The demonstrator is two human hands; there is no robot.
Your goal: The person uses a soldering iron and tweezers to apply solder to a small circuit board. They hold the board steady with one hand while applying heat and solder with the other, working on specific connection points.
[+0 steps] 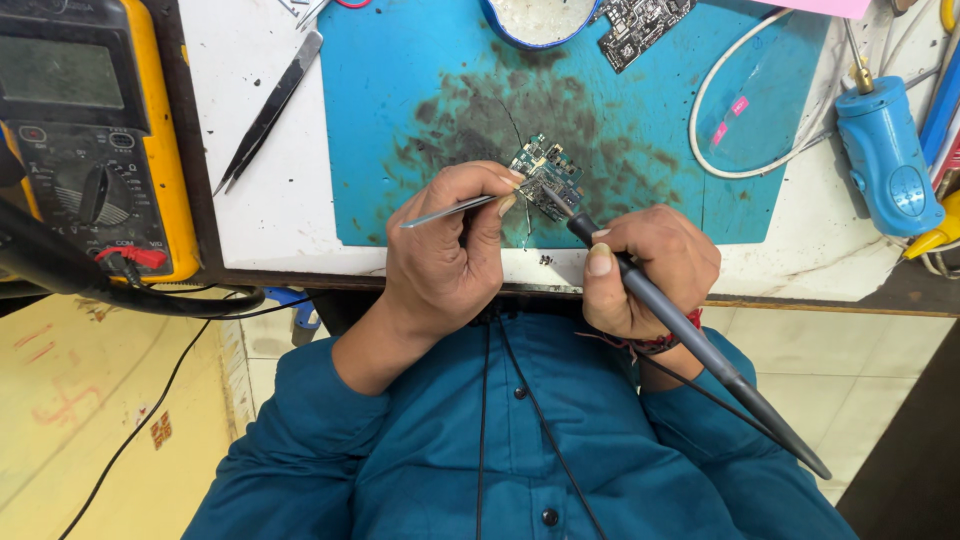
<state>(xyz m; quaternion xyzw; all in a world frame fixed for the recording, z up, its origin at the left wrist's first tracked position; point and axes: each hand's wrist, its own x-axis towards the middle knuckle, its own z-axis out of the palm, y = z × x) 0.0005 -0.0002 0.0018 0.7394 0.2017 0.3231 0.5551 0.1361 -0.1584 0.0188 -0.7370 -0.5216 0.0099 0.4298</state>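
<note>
On blue mat (pixel 660 150), left hand (pixel 445 250) tweezers (pixel 450 210) circuit board (pixel 547 176), right hand (pixel 650 265) soldering iron (pixel 690 340)

The blue work mat (pixel 640 150) is looking matt and rubbery, its middle smeared with dark, sooty stains. The white bench top (pixel 270 190) around it is showing as a hard, speckled, scuffed surface. The small circuit board (pixel 547 172) is glinting with tiny metal parts. The tweezers (pixel 455 209) in the left hand (pixel 450 250) are shining as bare, smooth metal; the soldering iron (pixel 690 345) in the right hand (pixel 650 265) is appearing as matt grey plastic. The multimeter (pixel 95 130) at far left is wearing a glossy yellow plastic case. The teal shirt (pixel 520 450) is showing as soft woven cloth.
</note>
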